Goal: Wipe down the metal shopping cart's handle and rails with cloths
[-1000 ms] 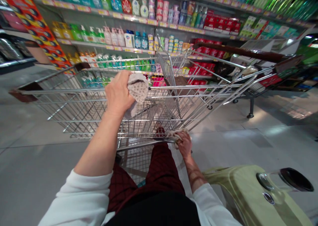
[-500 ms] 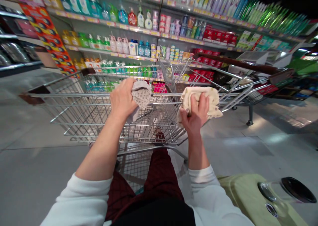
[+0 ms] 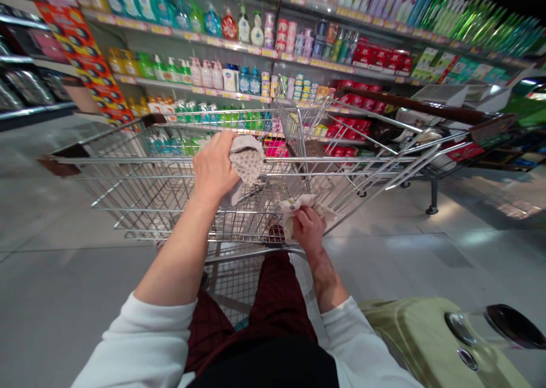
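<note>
A shopping cart (image 3: 145,197) of metal wire stands sideways in front of me. My left hand (image 3: 214,169) grips a grey dotted cloth (image 3: 248,159) at the cart's upper near rail, fingers bent over the far side. Lower and to the right, my right hand (image 3: 307,228) is closed on a cream cloth (image 3: 294,209), bunched against the wires of the cart's near side. Part of that cloth is hidden under the fingers.
Shelves (image 3: 179,35) of pump bottles, tubs and boxes run behind the cart. A pale green machine or case (image 3: 409,331) with a clear, black-lidded container (image 3: 490,324) stands at my lower right. The brown cart handle (image 3: 409,104) extends right.
My right hand has moved down and left with the cream cloth, from the upper rail to the lower side wires. My left hand stays nearly in place with the dotted cloth.
</note>
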